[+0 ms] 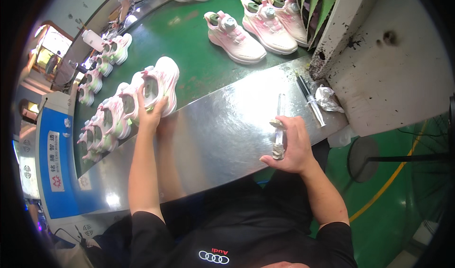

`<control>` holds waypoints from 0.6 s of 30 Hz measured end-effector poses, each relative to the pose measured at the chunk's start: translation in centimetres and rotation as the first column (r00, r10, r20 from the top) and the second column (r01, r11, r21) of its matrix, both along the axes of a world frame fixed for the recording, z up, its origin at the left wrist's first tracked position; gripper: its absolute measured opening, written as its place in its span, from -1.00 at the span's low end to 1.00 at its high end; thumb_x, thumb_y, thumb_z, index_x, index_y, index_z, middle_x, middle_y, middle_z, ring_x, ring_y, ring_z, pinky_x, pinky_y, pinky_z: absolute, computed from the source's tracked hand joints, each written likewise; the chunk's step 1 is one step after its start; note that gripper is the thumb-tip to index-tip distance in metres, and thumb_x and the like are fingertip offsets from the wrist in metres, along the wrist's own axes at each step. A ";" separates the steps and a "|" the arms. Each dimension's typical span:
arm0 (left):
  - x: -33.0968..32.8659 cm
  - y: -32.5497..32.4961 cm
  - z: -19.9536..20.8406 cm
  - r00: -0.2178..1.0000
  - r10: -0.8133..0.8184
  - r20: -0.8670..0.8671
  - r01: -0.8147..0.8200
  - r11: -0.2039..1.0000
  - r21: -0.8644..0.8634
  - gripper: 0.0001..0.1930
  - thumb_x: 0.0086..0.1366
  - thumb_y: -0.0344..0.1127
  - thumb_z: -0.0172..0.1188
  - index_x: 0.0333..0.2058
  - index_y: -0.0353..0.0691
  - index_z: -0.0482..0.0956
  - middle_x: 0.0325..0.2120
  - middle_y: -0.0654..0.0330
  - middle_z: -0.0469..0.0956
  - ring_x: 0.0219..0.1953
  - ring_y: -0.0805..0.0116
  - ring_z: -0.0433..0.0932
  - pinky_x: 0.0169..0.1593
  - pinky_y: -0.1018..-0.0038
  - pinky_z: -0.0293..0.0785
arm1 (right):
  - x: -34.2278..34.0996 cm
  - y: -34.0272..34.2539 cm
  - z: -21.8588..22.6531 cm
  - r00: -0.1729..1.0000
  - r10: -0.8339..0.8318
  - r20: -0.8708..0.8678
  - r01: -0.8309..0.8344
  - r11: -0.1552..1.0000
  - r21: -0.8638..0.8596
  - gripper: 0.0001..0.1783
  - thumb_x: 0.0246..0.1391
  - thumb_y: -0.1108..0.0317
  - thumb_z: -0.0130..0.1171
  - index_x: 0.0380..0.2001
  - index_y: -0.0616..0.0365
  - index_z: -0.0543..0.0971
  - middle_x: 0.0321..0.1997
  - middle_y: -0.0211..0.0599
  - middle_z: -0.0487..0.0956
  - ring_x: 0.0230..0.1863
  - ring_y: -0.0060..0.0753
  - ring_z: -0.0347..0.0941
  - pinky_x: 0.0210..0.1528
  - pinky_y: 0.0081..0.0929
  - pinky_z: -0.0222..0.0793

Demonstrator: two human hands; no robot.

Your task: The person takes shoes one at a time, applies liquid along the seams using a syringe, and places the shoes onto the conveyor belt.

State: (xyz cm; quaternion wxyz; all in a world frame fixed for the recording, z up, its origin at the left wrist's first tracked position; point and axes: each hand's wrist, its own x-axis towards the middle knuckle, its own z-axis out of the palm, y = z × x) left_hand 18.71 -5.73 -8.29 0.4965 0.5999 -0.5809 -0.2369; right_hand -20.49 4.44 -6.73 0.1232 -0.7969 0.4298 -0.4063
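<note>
My left hand point(150, 115) is closed around the collar of a white-and-pink sneaker point(167, 76), at the near edge of the green belt. The shoe's toe points away from me, and other sneakers stand in a row right beside it. Over the metal ledge, my right hand point(296, 147) holds a slim pen-like tool point(279, 137) with a pale shaft and a greyish wrapped end. The tool stands roughly upright in view, between thumb and fingers. Its exact kind I cannot make out.
Several sneakers point(235, 40) stand on the green belt point(189, 36), far right and left. Dark-and-white pens point(310, 101) and crumpled white paper point(328, 99) lie on the shiny metal ledge point(213, 130). A stained white panel point(388, 54) with hanging green strips point(322, 12) rises at the right.
</note>
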 end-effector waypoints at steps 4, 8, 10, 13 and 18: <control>3.2 -1.7 -1.5 0.999 -0.005 -0.052 0.008 0.999 0.050 -0.35 0.11 -0.34 0.23 0.18 -0.17 0.19 -0.12 0.15 0.41 -0.21 0.36 0.44 -0.15 0.50 0.40 | -0.3 0.1 -0.3 1.000 -0.004 0.002 0.004 0.999 -0.034 -0.12 -0.35 -0.10 0.35 -0.03 0.27 0.29 -0.15 -0.10 0.38 -0.16 -0.09 0.31 -0.08 -0.28 0.25; 8.2 3.4 -1.5 0.929 0.072 -0.364 0.064 0.935 0.349 -0.79 0.23 -0.25 0.09 -0.60 -0.04 0.40 -0.69 0.52 0.25 -0.66 0.70 0.15 -0.61 0.67 0.00 | -0.5 -0.3 -2.1 0.998 0.000 0.064 0.003 0.999 -0.053 -0.10 -0.32 -0.17 0.30 -0.02 0.26 0.28 -0.16 -0.07 0.37 -0.19 -0.06 0.30 -0.08 -0.25 0.24; 6.3 7.1 -1.4 0.950 0.132 -0.281 -0.040 0.950 0.310 -0.78 0.22 -0.28 0.08 -0.62 -0.05 0.40 -0.69 0.49 0.26 -0.67 0.67 0.16 -0.61 0.67 0.03 | -1.4 0.0 -2.4 0.996 -0.088 0.016 0.088 0.996 -0.033 -0.10 -0.31 -0.20 0.27 -0.01 0.23 0.27 -0.18 -0.10 0.37 -0.20 -0.09 0.29 -0.07 -0.25 0.23; 3.5 14.7 2.1 0.937 -0.069 0.343 0.072 0.997 0.003 -0.49 0.15 -0.34 0.09 0.02 -0.27 0.07 -0.18 0.12 0.33 -0.14 0.35 0.30 -0.10 0.46 0.19 | 0.4 0.1 -1.4 0.999 -0.008 0.047 0.009 1.000 -0.019 -0.09 -0.29 -0.25 0.23 0.00 0.21 0.25 -0.22 -0.11 0.36 -0.22 -0.11 0.26 -0.08 -0.26 0.22; -3.7 17.3 2.1 0.973 -0.223 0.063 0.220 0.974 0.057 -0.11 -0.07 -0.27 0.21 0.23 -0.31 -0.04 0.21 0.00 0.03 0.26 0.14 -0.01 0.27 0.29 -0.12 | -1.0 0.5 -1.3 0.992 0.028 0.126 -0.041 0.994 0.101 -0.08 -0.30 -0.24 0.24 0.01 0.22 0.23 -0.20 -0.10 0.36 -0.20 -0.10 0.25 -0.05 -0.27 0.21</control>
